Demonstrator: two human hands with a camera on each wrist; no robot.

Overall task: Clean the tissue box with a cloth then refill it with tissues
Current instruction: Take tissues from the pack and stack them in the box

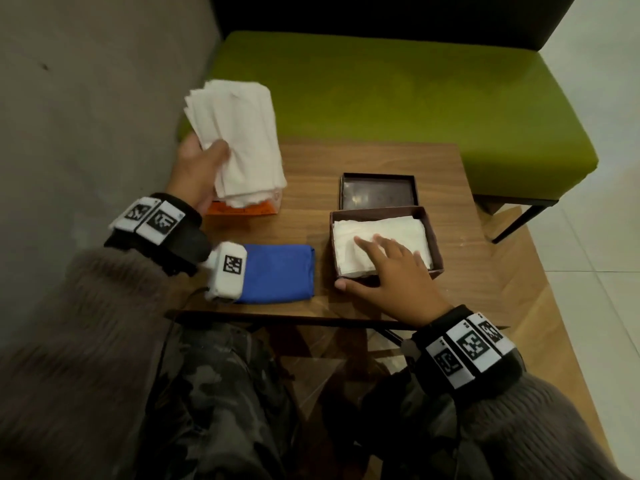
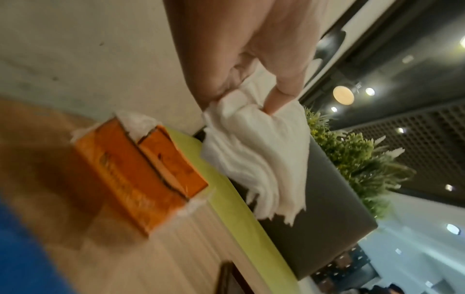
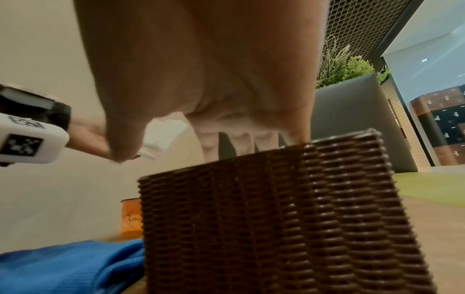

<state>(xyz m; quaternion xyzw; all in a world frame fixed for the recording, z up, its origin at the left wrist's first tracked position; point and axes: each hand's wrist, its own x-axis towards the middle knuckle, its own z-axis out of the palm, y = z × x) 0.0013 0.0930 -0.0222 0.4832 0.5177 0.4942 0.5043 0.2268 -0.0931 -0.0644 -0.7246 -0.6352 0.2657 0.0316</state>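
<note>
my left hand (image 1: 199,168) pinches a stack of white tissues (image 1: 239,140) lifted above the orange tissue pack (image 1: 242,208) at the worktop's (image 1: 304,174) far left. my right hand (image 1: 394,275) lies spread, fingers straight on the tissues already in the brown woven tissue box (image 1: 437,244), thumb outside its near wall. its lid (image 1: 378,190) lies just behind, and the folded blue cloth (image 1: 278,271) sits beside the box on the left.

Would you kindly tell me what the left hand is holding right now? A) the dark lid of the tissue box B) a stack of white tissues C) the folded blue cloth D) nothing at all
B: the left hand grips a stack of white tissues raised above the orange tissue pack, thumb pinched over them.
</note>
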